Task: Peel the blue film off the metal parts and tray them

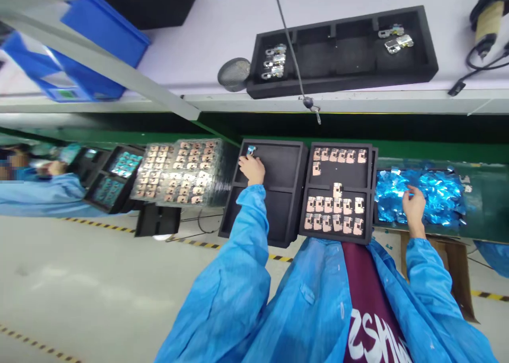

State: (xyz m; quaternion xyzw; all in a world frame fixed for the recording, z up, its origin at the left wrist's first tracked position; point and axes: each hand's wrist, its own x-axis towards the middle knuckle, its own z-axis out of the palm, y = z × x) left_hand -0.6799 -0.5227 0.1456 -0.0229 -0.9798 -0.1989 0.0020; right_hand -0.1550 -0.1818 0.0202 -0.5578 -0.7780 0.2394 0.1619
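Working from the left, we see a co-worker in a blue smock (47,193) at the far edge, and just beside them two black trays of teal-blue parts (115,178). Further along stands a tall stack of clear plastic blister trays (178,172) loaded with copper-coloured plates. Up at about eleven o'clock, a bright blue plastic bin (103,34) sits beyond the bench. Next comes a rectangular black foam tray (274,198), where our left hand (251,171), in a blue sleeve, has its fingers bunched and appears to pinch a small metal part with blue film (251,150). That part lies at the fingertips, towards the tray's twelve o'clock end, and is the only piece we can see in this tray. Just to the right is a second black foam tray (338,174), holding copper-coloured metal plates (330,206). Its lower compartment has two nearly full rows and one plate above them, while its upper compartment has one row and a single plate, leaving a wide bare stretch. At twelve o'clock from here, a long black foam shelf tray (342,52) holds silver metal fittings at both ends. Further right, our right hand (413,209) is open with loosely curled fingers, grasping nothing we can see, over a large heap of shiny blue foil film (437,196); we cannot tell whether it touches the film.
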